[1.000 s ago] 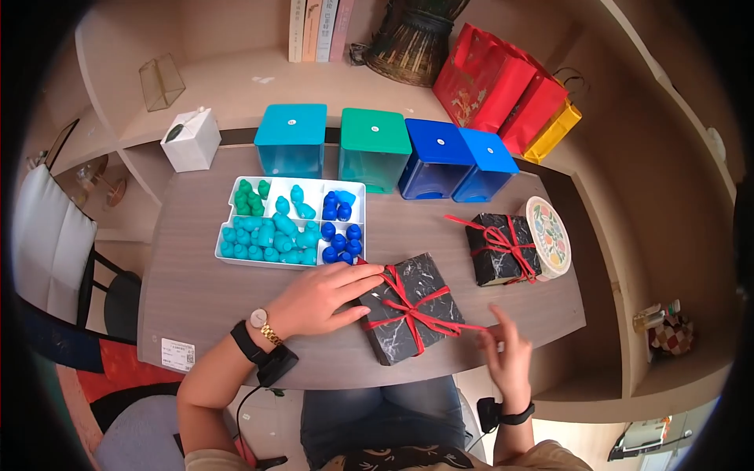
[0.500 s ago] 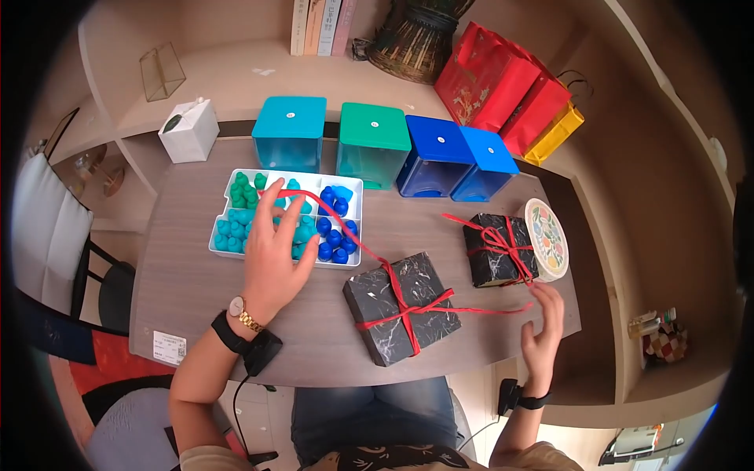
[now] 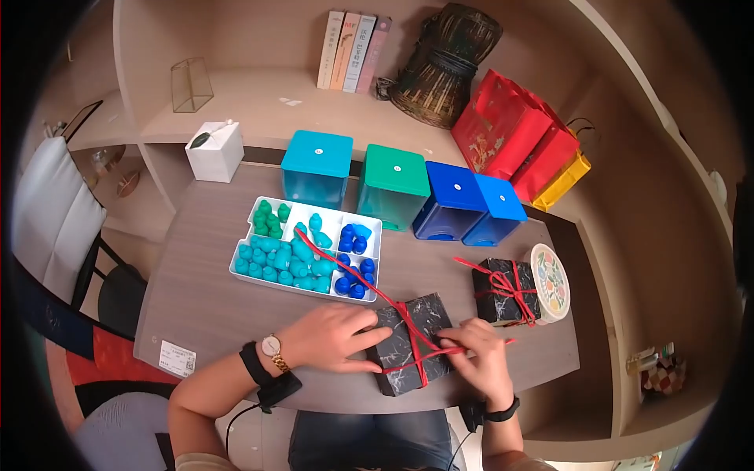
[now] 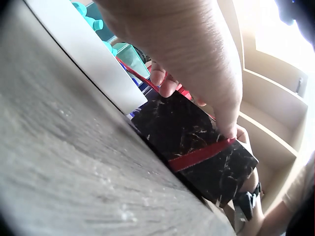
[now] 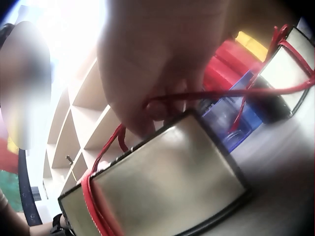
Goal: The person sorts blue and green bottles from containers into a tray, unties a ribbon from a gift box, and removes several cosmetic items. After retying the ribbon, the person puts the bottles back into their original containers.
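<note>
A black marbled gift box (image 3: 430,312) lies at the table's front, crossed by a red ribbon (image 3: 406,315). One ribbon end trails up left over the white tray (image 3: 243,276). My left hand (image 3: 326,341) rests on the box's left side, fingers fairly straight; in the left wrist view the thumb touches the ribbon (image 4: 199,156) at the box edge. On the box's right side, my right hand (image 3: 481,357) pinches the other length of ribbon, whose tip sticks out to the right. The right wrist view shows the ribbon (image 5: 221,93) running through those fingers, above the box's pale side (image 5: 167,182).
The tray holds several green, teal and blue bottle-shaped pieces. Behind stand lidded bins, teal (image 3: 317,157), green (image 3: 395,177) and blue (image 3: 452,192). A second ribboned box (image 3: 491,308) and a round floral-lidded tub (image 3: 551,279) sit at right. Red bags (image 3: 503,125) stand at the back.
My left hand has gone from the box to above the tray, laying the ribbon end there, then back to the box. My right hand moved out right, then back to the box.
</note>
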A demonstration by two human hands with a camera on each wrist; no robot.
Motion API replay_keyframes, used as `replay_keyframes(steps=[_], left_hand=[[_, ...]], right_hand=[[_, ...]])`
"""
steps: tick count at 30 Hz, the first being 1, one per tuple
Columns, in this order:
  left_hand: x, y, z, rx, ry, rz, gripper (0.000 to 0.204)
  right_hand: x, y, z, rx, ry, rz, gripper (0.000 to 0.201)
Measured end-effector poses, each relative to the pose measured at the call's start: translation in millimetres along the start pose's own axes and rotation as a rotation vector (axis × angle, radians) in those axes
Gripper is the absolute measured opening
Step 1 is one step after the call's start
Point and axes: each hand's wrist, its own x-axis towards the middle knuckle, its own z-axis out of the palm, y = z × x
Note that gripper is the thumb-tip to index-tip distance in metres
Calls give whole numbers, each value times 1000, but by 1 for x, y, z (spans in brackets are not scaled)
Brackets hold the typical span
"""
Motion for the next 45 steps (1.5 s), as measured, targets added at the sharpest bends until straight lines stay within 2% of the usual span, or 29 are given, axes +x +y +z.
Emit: replay_keyframes(steps=[2,4,6,8,10,12,16,18,20,23,24,25,28,29,32,34,36,39,40,41,44,45], left_hand=[[-1,0,3,-1,-24,-4,53],[-2,-1,6,-37,-49,-27,52],[-2,-1,8,-73,-71,-61,52],[-1,1,10,-106,-89,-112,51],[-1,-5,20,-173,-52,-134,51],[2,-5,24,-202,-38,-150,51],[20,3,22,-157,-86,-174,51],[34,11,18,-110,-96,-182,46],[55,23,8,65,-119,-179,38],[75,31,17,236,-144,-223,29],[80,30,23,282,-150,-243,28],[84,24,30,307,-61,-229,28],[97,5,31,260,-33,-404,26],[103,-2,29,243,-32,-478,26],[117,-32,29,365,-15,-490,26],[120,-51,33,431,-60,-489,23],[122,-61,33,495,-102,-524,22],[127,-55,30,448,-28,-542,32],[129,-49,27,425,-1,-550,35],[129,-41,23,408,-28,-601,47],[133,-5,7,221,-129,-646,46],[133,4,3,222,-276,-651,57]], right_hand=[[-7,3,-11,148,99,192,10],[-25,20,-21,468,204,386,11],[-36,29,-33,684,366,483,13],[-44,52,-46,697,430,445,18],[-34,52,-59,795,553,494,23],[-30,83,-71,878,535,449,33],[27,87,-91,918,634,376,41],[47,95,-111,988,578,255,40],[68,93,-121,1079,529,118,43],[98,47,-120,930,640,151,45],[100,46,-120,886,545,129,53],[104,49,-114,854,515,83,51],[109,57,-93,867,397,49,48],[110,61,-85,784,356,1,40],[106,56,-78,539,214,-209,23],[101,49,-77,386,171,-246,19],[96,44,-80,357,130,-215,20],[90,42,-83,278,76,-182,24],[87,42,-85,209,1,-167,26],[85,42,-88,138,-75,-154,29],[80,44,-80,-26,-329,-133,39],[79,47,-73,-74,-415,-130,43]])
